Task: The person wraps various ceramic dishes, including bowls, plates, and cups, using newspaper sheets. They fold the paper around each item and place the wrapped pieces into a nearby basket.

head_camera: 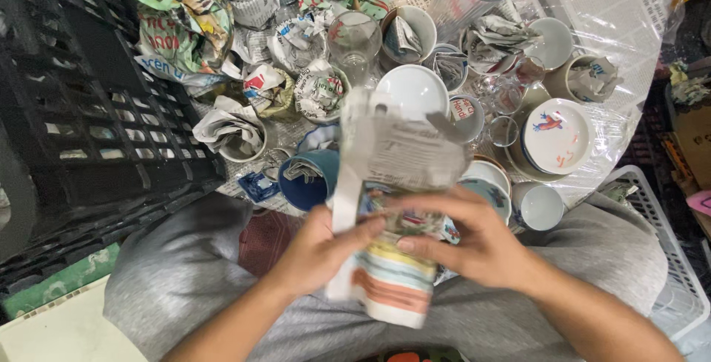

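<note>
Fingers: our left hand (322,247) and right hand (474,240) both pinch a crumpled sheet of printed newspaper (396,151), thumbs pressed on top.
Object: a striped ceramic cup (392,284), apparently half wrapped, sits over our lap.
Method: we keep the paper taut, folding evenly.
Nearby: blue mug (307,184).

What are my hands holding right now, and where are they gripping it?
Both hands hold a striped cup partly wrapped in newspaper. The left hand grips its left side near the rim, and the right hand its right side, fingers pressing the paper against it.
</note>
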